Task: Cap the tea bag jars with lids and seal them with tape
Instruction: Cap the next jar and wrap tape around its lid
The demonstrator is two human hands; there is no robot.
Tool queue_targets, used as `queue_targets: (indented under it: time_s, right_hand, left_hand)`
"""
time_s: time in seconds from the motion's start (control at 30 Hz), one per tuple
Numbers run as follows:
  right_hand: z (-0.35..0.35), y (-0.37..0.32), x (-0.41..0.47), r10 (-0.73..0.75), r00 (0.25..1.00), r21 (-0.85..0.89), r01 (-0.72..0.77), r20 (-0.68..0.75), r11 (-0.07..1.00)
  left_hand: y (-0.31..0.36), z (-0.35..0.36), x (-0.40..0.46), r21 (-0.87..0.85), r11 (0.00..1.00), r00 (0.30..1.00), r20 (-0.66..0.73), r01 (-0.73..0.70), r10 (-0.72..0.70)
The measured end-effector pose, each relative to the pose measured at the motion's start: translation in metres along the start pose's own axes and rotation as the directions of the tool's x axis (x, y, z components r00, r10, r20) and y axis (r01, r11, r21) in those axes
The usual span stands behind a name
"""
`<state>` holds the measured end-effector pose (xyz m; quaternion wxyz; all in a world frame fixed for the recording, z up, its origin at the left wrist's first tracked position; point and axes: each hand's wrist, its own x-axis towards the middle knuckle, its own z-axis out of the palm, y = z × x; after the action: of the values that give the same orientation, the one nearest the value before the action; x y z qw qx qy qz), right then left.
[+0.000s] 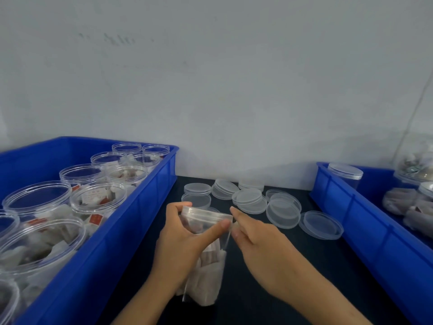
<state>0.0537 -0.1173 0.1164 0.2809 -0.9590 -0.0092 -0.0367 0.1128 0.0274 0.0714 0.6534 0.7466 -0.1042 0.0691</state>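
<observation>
Left hand (185, 240) gripping capped tea bag jar (206, 249), right hand (255, 242) pinching clear tape (228, 233); risks creasing, sticking crooked

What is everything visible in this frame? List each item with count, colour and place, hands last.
left bin: one, blue, left side of the table.
open jars: about a dozen, clear, uncapped, holding tea bags, in the left bin.
loose lids: roughly ten, clear, scattered and overlapping on the table between the bins.
right bin: one, blue, right side of the table.
capped jar: one, clear, in the right bin's far corner.
tea bag bundles: a few, greyish, in the right bin.
table: one, black.
wall: pale grey, behind.
held jar: one, clear, lidded, full of tea bags, centre.
left hand: grips the held jar.
right hand: fingers at the held jar's lid edge.
</observation>
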Motion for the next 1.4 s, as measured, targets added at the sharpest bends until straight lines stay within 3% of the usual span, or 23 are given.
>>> queue_targets:
  time_s: [0.17,0.33,0.47,0.8,1.07,1.23,1.4]
  right_hand:
    - [-0.015,0.007,0.001,0.082,0.985,0.084,-0.095,0.152,0.992]
    - [-0.023,0.014,0.005,0.015,0.993,0.112,-0.029,0.119,0.993]
    - [-0.026,0.014,0.007,0.006,1.0,-0.032,-0.006,0.016,0.999]
    - [-0.031,0.024,0.012,-0.008,1.0,-0.108,0.011,0.026,0.994]
    - [-0.028,0.036,0.024,-0.072,0.984,0.099,0.057,0.165,0.993]
    - [-0.03,0.038,0.025,-0.093,0.978,0.155,0.064,0.188,0.986]
    - [-0.028,0.035,0.023,-0.093,0.983,0.25,0.051,0.156,0.967]
  left_hand:
    - [-0.004,-0.001,0.001,-0.072,0.997,0.999,-0.023,-0.024,0.023]
    - [-0.007,-0.003,0.006,-0.169,0.985,1.0,0.014,-0.015,0.018]
    - [-0.008,-0.002,0.006,-0.222,0.975,0.998,0.053,-0.009,0.021]
    - [-0.008,-0.002,0.007,-0.3,0.951,0.984,0.176,0.08,-0.027]
    - [-0.005,-0.003,0.006,-0.342,0.921,0.964,0.245,0.185,-0.103]
    - [-0.005,-0.002,0.004,-0.373,0.898,0.944,0.31,0.233,-0.117]
    - [-0.009,-0.001,0.003,-0.376,0.907,0.951,0.298,0.19,-0.075]
